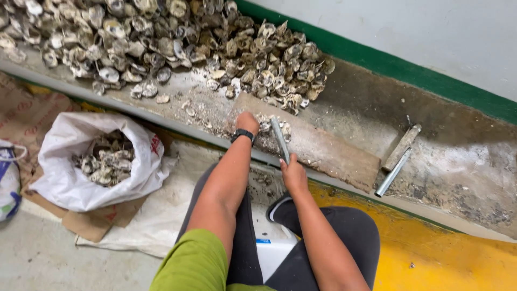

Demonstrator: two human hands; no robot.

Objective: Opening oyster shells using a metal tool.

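The dirty concrete surface point(344, 102) holds a big shell pile point(161, 37). My left hand point(247, 122) presses a small shell point(265, 126) on the board point(323, 148), fingers curled. My right hand point(293, 173) grips a metal rod point(279, 138), pointing away toward that shell.

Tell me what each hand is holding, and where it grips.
Right hand grips a metal rod at its near end. Left hand rests on shells; hold unclear.
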